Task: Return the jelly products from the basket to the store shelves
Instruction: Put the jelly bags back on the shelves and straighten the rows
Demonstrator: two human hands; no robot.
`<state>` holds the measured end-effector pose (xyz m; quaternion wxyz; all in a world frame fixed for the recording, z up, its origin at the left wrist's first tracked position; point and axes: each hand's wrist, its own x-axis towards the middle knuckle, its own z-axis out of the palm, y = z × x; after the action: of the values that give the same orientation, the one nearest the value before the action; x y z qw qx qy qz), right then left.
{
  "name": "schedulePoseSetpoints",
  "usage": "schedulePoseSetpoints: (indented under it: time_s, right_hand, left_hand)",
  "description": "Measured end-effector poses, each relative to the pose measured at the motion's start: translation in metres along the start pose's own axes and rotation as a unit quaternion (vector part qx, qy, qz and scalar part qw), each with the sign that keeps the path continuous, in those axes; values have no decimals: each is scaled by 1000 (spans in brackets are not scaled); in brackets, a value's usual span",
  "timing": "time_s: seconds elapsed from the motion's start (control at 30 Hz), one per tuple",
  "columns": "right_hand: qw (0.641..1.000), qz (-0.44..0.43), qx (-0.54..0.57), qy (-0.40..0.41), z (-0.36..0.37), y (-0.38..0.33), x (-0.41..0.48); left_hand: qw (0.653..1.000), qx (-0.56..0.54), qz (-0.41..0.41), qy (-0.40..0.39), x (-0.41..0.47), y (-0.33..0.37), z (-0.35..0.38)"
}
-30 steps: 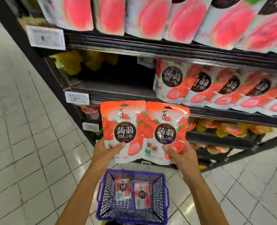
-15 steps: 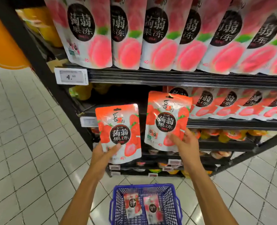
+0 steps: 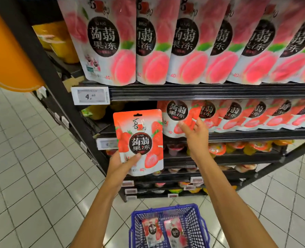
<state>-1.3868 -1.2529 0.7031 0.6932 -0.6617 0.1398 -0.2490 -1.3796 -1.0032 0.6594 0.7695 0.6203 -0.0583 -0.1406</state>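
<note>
The left hand (image 3: 120, 167) pinches a red-and-white strawberry jelly pouch (image 3: 139, 140) by its lower corner, thumb in front. It is upright before the black metal shelf (image 3: 237, 136). The right hand (image 3: 196, 136), fingers spread, touches the front pouch of the matching shelf row (image 3: 176, 111). Pink peach pouches (image 3: 112, 42) stand above. Two more small pouches (image 3: 152, 230) lie in the blue plastic basket (image 3: 166, 208).

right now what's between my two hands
In the head view, the strawberry jelly pouch gripped by your left hand lies between them; your right hand, fingers open, is apart from it, at the shelved pouches.
</note>
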Motion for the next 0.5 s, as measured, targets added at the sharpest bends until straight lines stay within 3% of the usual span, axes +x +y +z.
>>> schedulePoseSetpoints:
  time_s: [0.13, 0.33, 0.5]
  right_hand:
    - [999, -17, -50, -9, 6, 8, 0]
    - [964, -60, -245, -86, -20, 8, 1]
    - [921, -72, -382, -5, -24, 17, 1]
  left_hand:
    - [1000, 10, -8, 4, 4, -1, 0]
    - [1000, 4, -12, 7, 5, -3, 1]
    - [999, 5, -25, 29, 4, -8, 5]
